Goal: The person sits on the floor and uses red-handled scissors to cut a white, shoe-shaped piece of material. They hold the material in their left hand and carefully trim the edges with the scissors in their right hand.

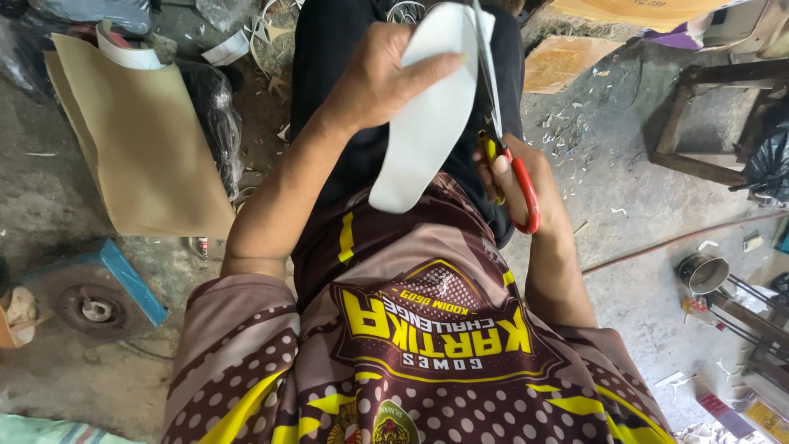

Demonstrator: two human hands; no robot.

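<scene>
Left hand (pixel 378 78) grip clamped on white insole (pixel 427 123); right hand (pixel 526 177) grip closed through red-handled scissors (pixel 509 164); tan cardboard sheet (pixel 140 140) left.

A flat white foam sole-shaped cutout (pixel 431 115) is held up over the lap, its rounded end pointing down toward the shirt. Long steel scissors with red and yellow handle loops (pixel 508 168) run along its right edge, blades pointing upward.

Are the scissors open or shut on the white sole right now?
Open: the scissors' blades straddle the edge of the white sole.
</scene>
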